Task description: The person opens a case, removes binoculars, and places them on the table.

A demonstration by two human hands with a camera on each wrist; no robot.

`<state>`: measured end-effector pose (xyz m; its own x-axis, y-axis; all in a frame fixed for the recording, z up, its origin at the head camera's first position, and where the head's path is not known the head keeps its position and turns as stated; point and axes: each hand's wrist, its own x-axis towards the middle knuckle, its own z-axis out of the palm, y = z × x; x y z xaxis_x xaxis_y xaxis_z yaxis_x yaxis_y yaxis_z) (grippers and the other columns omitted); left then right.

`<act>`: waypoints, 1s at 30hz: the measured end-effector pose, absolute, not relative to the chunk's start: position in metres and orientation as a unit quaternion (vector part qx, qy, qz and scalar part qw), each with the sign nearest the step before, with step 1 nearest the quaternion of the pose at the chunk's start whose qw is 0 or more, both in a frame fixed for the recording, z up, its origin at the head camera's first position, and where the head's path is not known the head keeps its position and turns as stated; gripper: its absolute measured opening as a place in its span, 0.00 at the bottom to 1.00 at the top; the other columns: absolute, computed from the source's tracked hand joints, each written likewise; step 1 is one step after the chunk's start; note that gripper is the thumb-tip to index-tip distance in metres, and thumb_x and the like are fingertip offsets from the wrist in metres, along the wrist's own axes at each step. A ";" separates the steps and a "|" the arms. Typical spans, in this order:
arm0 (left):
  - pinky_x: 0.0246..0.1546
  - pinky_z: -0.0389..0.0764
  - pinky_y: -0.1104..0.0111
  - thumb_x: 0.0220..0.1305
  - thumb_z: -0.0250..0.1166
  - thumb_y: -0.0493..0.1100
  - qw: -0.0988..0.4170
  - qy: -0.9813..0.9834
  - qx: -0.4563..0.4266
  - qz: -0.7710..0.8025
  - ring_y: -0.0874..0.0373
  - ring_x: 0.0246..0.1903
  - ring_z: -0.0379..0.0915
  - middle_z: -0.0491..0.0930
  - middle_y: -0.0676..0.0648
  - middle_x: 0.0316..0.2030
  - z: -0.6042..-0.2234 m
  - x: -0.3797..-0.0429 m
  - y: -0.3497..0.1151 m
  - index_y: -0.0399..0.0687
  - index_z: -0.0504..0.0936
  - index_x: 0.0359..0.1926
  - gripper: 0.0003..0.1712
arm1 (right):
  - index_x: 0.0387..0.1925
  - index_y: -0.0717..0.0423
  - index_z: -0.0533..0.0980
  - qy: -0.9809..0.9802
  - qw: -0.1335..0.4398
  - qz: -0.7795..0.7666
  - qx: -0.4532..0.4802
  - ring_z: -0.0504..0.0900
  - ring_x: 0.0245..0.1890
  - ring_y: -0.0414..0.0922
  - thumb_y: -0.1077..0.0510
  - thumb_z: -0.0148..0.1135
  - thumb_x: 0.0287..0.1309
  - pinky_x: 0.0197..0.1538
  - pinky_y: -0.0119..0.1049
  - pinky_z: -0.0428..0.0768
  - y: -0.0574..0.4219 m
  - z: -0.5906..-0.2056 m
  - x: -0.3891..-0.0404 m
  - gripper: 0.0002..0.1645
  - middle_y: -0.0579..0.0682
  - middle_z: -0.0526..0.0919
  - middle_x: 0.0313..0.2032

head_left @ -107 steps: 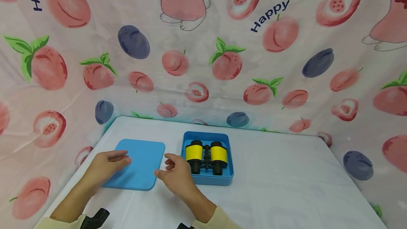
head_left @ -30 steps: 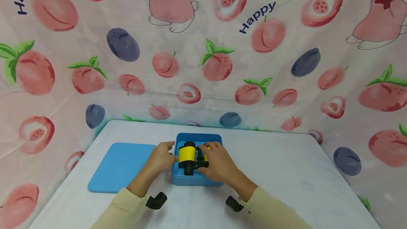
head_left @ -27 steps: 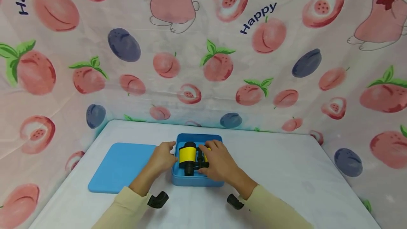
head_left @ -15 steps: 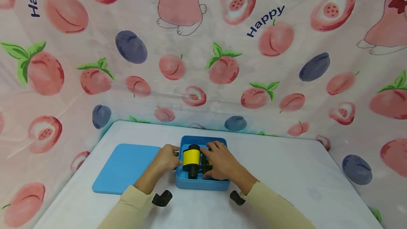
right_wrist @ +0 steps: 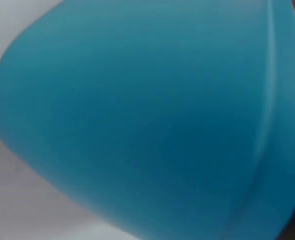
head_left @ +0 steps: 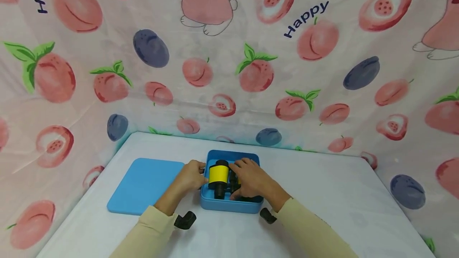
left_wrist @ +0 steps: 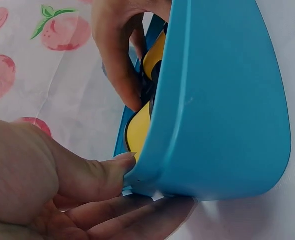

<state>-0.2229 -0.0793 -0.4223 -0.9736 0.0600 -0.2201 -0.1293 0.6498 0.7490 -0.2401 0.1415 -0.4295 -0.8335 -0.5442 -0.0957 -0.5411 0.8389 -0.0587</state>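
Observation:
Yellow-and-black binoculars (head_left: 218, 175) lie inside an open blue box (head_left: 231, 206) on the white table. My right hand (head_left: 251, 178) reaches in from above and grips their right barrel, hiding most of that half. My left hand (head_left: 189, 176) holds the left side of the box; in the left wrist view its thumb (left_wrist: 105, 175) lies on the rim and its fingers (left_wrist: 152, 215) run along the outer wall. The box's wall (right_wrist: 137, 110) fills most of the right wrist view, leaving the right hand's fingertips out of sight there.
A flat blue lid (head_left: 143, 186) lies left of the box, partly behind my left forearm. The white table (head_left: 315, 194) stretches to the right. A fruit-patterned cloth (head_left: 229, 71) hangs behind it.
Earlier both hands were at the lid. The left has moved to the box's left side and the right onto the binoculars. Over the last second the hands have barely moved.

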 end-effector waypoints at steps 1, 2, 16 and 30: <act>0.59 0.84 0.49 0.66 0.66 0.28 0.114 0.901 -0.017 0.419 0.36 0.66 0.77 0.80 0.30 0.64 -0.422 -0.223 -0.079 0.26 0.72 0.70 0.31 | 0.77 0.54 0.65 0.957 0.055 -0.012 -0.284 0.68 0.74 0.57 0.25 0.76 0.46 0.79 0.60 0.65 0.142 -0.430 -0.241 0.65 0.54 0.73 0.72; 0.59 0.85 0.49 0.67 0.66 0.28 0.114 0.900 -0.016 0.420 0.36 0.66 0.77 0.80 0.30 0.64 -0.422 -0.223 -0.079 0.26 0.72 0.70 0.31 | 0.77 0.54 0.65 0.957 0.055 -0.012 -0.284 0.68 0.74 0.56 0.24 0.76 0.46 0.79 0.60 0.65 0.142 -0.431 -0.242 0.65 0.54 0.74 0.72; 0.54 0.87 0.50 0.66 0.67 0.29 0.123 0.892 -0.031 0.435 0.36 0.64 0.78 0.80 0.31 0.64 -0.425 -0.225 -0.079 0.30 0.72 0.70 0.32 | 0.75 0.52 0.68 0.951 0.055 -0.017 -0.303 0.71 0.70 0.56 0.26 0.76 0.48 0.73 0.58 0.75 0.144 -0.433 -0.249 0.60 0.53 0.76 0.70; 0.60 0.83 0.47 0.65 0.67 0.27 0.120 0.882 -0.028 0.455 0.36 0.68 0.75 0.78 0.30 0.66 -0.426 -0.225 -0.079 0.29 0.72 0.71 0.33 | 0.74 0.50 0.70 0.947 0.052 -0.035 -0.316 0.70 0.69 0.54 0.26 0.77 0.46 0.74 0.59 0.72 0.149 -0.435 -0.259 0.60 0.51 0.77 0.70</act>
<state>-0.2248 -0.0792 -0.4261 -0.9697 0.0594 -0.2370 -0.1589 0.5839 0.7961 -0.2589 0.1488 -0.4352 -0.7944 -0.6026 -0.0763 -0.5952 0.7973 -0.0997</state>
